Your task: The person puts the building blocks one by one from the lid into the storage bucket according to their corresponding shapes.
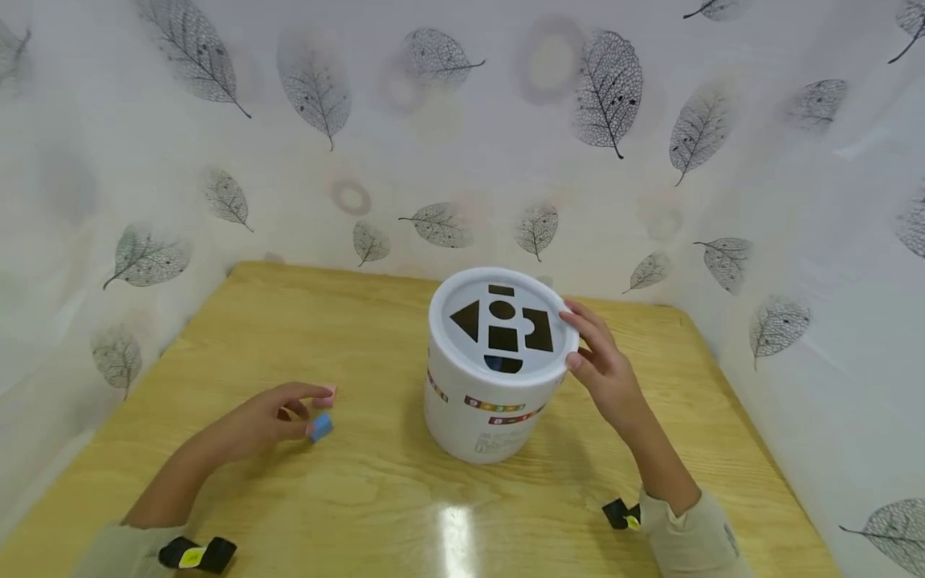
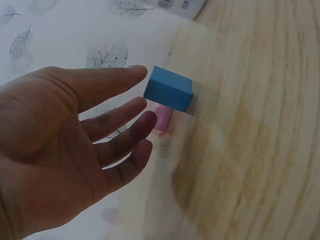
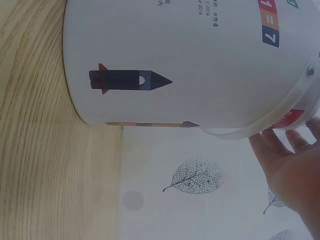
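On the table a blue block (image 2: 168,89) lies close to a pink block (image 1: 325,396). My left hand (image 1: 263,417) is at them, thumb tip right by the blue block and index finger reaching over the pink one. In the left wrist view its fingers are loosely spread, with a gap between thumb and fingers. A white bucket (image 1: 484,429) stands upright to the right, its lid (image 1: 473,357) cut with several shaped holes. My right hand (image 1: 610,377) rests its fingertips and thumb on the lid's right rim; in the right wrist view some fingertips are hidden behind the rim.
The wooden table (image 1: 347,498) meets a pale leaf-patterned sheet (image 1: 462,160) at its back and sides. The bucket's curved handle (image 3: 285,112) hangs along its side, beside a printed rocket (image 3: 130,80). Black straps with yellow marks (image 1: 197,554) sit at both sleeves.
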Available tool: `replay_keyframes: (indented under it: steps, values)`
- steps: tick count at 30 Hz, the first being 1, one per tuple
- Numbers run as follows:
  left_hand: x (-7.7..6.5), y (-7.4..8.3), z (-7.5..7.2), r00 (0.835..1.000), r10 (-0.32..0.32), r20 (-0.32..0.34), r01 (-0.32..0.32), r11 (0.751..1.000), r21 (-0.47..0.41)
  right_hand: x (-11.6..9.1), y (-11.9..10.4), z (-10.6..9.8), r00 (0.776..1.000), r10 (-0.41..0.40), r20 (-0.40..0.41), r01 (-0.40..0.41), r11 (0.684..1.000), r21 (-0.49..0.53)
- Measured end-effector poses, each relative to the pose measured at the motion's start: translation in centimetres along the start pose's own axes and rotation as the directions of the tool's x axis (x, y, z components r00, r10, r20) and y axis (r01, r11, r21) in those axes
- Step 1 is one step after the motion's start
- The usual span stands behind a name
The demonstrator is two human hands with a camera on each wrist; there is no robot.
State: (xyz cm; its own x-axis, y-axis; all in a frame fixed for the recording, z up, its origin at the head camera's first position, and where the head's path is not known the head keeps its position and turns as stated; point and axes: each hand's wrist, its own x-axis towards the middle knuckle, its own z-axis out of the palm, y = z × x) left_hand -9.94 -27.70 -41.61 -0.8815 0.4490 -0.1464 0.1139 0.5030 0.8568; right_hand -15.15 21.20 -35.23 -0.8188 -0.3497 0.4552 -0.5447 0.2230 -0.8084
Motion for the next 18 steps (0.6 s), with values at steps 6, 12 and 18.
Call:
replay_keyframes:
  steps: [6,12,18]
  values:
    - [0.1,-0.8,0.8,1.000,0.004,0.009,-0.004,1.000,-0.005,0.0,0.1,0.1,1.000,0.006,0.001,-0.006,1.000,-0.005]
    - [0.1,-1.0,1.1,0.997,-0.051,-0.057,0.051,0.999,0.006,0.1,-0.3,0.1,1.000,0.007,0.004,-0.007,1.000,-0.002]
    - [0.2,-1.3,1.4,0.995,-0.043,-0.089,0.047,0.998,0.036,-0.1,-0.5,0.1,1.000,0.020,0.006,-0.020,1.000,-0.002]
